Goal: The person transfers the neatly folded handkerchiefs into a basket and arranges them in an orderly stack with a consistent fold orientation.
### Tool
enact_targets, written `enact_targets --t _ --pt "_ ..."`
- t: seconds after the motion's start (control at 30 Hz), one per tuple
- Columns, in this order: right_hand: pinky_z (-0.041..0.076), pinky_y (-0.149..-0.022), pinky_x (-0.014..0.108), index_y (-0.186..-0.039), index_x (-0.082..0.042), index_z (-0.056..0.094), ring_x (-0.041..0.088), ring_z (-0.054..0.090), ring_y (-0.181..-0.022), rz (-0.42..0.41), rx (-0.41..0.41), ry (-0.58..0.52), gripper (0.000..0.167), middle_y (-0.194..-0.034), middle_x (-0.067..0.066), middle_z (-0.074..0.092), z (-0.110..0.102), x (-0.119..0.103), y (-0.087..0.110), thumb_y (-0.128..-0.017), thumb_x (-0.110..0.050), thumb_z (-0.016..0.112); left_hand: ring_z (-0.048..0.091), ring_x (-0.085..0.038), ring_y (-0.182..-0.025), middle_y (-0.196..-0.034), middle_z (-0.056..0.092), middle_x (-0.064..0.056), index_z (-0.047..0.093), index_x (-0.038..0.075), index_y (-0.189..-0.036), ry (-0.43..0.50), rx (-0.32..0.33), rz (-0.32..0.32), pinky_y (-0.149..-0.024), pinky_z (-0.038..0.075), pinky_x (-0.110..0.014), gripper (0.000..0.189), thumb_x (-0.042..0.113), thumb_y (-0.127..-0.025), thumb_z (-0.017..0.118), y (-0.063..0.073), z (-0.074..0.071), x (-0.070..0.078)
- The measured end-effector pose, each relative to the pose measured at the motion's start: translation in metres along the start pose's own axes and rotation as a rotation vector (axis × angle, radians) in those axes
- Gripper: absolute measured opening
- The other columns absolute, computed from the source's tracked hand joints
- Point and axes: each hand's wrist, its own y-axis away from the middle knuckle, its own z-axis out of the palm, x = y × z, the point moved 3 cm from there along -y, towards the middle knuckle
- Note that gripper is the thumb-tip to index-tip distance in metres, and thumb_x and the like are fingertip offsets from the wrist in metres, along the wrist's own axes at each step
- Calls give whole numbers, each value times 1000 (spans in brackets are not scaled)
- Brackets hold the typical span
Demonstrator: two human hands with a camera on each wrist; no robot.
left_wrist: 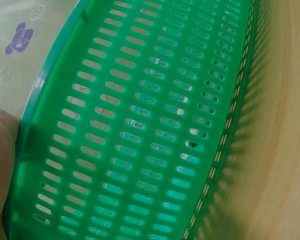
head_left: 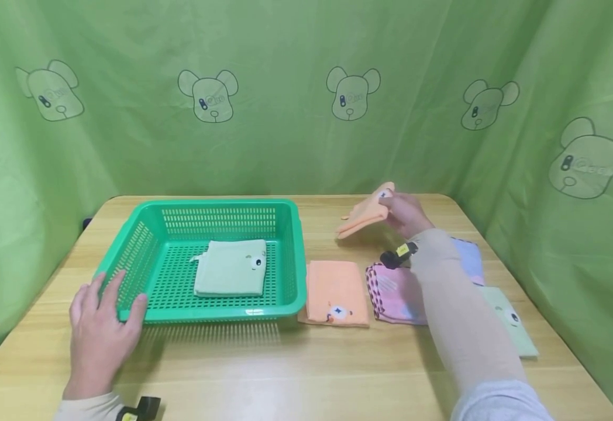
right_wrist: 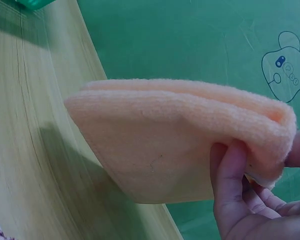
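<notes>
My right hand (head_left: 404,213) pinches a folded orange towel (head_left: 368,211) and holds it tilted above the back right part of the table. In the right wrist view, the fingers (right_wrist: 230,175) press one end of this orange towel (right_wrist: 150,135), and its folded edge faces up. My left hand (head_left: 103,333) rests at the near left corner of a green plastic basket (head_left: 300,257), fingers spread over the rim. Inside the basket lies a folded pale green towel (head_left: 230,269) with an eye design. The left wrist view shows the basket's slotted side (left_wrist: 140,125).
Right of the basket lies another folded orange towel (head_left: 338,292). Beside it is a pink towel (head_left: 398,295) with a checked edge, partly under my right arm. A blue towel (head_left: 468,260) and a light green towel (head_left: 512,321) lie farther right. Green curtains (head_left: 285,146) surround the wooden table (head_left: 264,374).
</notes>
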Motion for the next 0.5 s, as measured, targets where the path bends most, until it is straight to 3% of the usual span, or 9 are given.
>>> enact_targets --t 0.3,0.5 --pt "49 -95 33 -149 5 26 37 44 -130 -29 -37 0 48 -145 32 37 10 -4 -1 -103 -5 36 10 -52 -139 -150 23 -33 37 3 -146 -4 6 5 -107 9 -70 60 36 -98 50 0 1 0" --pt "51 -91 26 -147 6 27 23 58 -111 -23 78 74 52 -135 21 47 13 -8 -2 -100 -7 46 11 -52 -138 -149 24 -34 37 2 -145 -4 10 10 -107 9 -69 59 35 -98 50 -1 0 0"
